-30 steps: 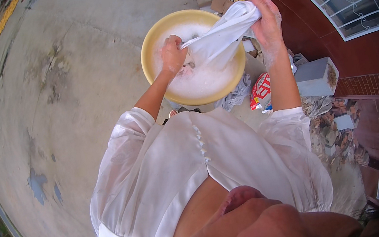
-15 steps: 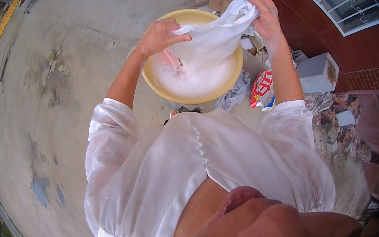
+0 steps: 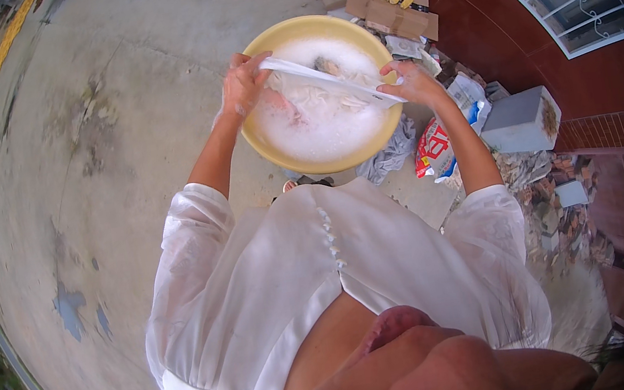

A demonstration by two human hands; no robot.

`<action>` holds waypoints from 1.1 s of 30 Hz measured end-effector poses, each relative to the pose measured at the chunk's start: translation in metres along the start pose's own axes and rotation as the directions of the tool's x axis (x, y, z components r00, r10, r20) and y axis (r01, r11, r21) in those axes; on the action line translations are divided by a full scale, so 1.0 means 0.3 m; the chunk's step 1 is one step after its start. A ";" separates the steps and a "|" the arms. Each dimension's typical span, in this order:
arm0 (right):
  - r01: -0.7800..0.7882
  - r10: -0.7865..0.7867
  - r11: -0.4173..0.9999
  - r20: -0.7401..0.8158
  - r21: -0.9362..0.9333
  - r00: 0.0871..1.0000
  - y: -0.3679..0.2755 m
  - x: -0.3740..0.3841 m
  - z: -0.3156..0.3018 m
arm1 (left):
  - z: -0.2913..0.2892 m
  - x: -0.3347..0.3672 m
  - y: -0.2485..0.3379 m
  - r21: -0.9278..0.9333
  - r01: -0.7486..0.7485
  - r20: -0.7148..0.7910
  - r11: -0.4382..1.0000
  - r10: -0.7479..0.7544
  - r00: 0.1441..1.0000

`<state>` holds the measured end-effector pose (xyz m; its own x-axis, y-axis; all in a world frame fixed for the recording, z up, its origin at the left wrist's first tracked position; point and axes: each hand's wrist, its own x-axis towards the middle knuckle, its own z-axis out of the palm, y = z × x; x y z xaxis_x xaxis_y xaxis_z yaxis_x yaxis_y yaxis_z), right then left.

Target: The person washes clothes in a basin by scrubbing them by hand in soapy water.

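Note:
A round yellow basin [image 3: 269,147] full of soapy white water stands on the concrete floor in front of me. A wet white cloth [image 3: 327,81] is stretched taut above the suds between both hands. My left hand [image 3: 241,84] grips its left end over the basin's left rim. At the basin's right rim, my right hand [image 3: 410,82] grips the other end. More wet cloth lies bunched in the foam under the stretched piece.
A grey rag [image 3: 394,152] and a red and white bag [image 3: 434,148] lie right of the basin. A grey block [image 3: 519,123], rubble and cardboard boxes [image 3: 385,6] sit along the red tiled edge. Bare concrete [image 3: 79,149] spreads to the left.
The cloth was held high at the basin's far right; both hands have come down and apart, pulling it flat across the suds. My left hand moved from inside the basin to the cloth's left end.

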<state>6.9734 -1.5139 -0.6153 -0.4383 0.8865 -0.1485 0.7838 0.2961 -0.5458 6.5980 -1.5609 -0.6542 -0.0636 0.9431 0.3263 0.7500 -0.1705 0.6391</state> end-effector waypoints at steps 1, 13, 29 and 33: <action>0.026 -0.027 0.997 -0.005 -0.073 1.000 0.027 0.010 0.013 | 0.026 0.003 -0.011 -0.039 0.020 0.030 0.999 -0.019 0.999; 0.059 0.328 0.583 -0.301 0.810 0.896 0.077 0.401 0.044 | -0.015 0.166 -0.132 -0.356 -0.131 0.753 0.925 0.367 0.546; -0.044 0.233 0.600 -0.122 0.799 0.965 -0.214 0.205 0.359 | -0.311 -0.073 -0.240 -0.718 0.130 0.297 0.684 0.132 0.946; -0.033 0.056 0.990 -0.165 0.137 0.985 -0.307 0.181 0.352 | -0.457 -0.018 -0.188 -0.356 -0.283 0.333 0.890 0.404 0.852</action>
<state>6.8308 -1.5305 -0.6601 -0.3155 0.9481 -0.0409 0.7305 0.2151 -0.6481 6.4656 -1.5956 -0.5965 0.4684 0.8294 0.3044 0.4512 -0.5208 0.7247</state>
